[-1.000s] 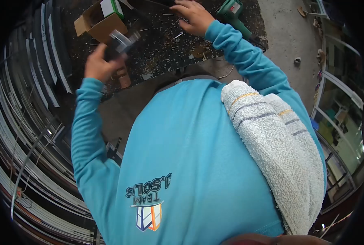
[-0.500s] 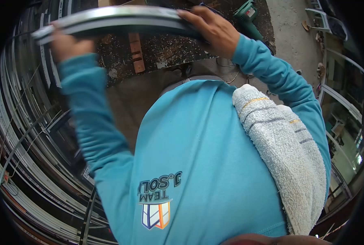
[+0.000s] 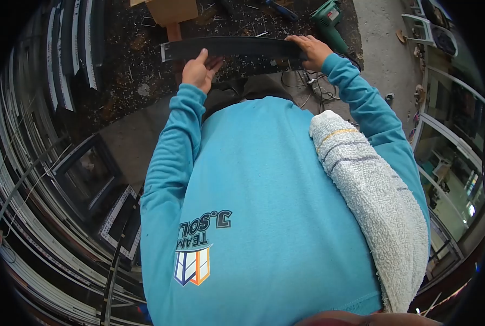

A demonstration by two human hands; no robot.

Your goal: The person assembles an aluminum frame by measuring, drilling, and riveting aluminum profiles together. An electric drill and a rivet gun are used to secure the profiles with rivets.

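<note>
A long dark metal profile [image 3: 242,48] lies crosswise in front of me, over the near part of the worktable. My right hand [image 3: 314,51] is closed around its right end, fingers over the top. Toward the left end, my left hand [image 3: 199,73] has its thumb over the profile's face and its fingers at the lower edge, partly hidden beneath. A pale strip shows at the profile's left tip. Just behind it, a brown wooden piece [image 3: 171,31] is partly covered.
The dark, chip-strewn worktable [image 3: 128,70] carries a cardboard box [image 3: 173,10], a blue-handled screwdriver [image 3: 281,10] and a green power tool [image 3: 329,24]. Several profiles [image 3: 63,54] lie at the left. Cables [image 3: 321,89] hang by the table's near edge. A white towel [image 3: 373,201] drapes over my shoulder.
The profile has come down and to the right, turning from its shiny side to its dark side. My left hand has moved right, in from the left end.
</note>
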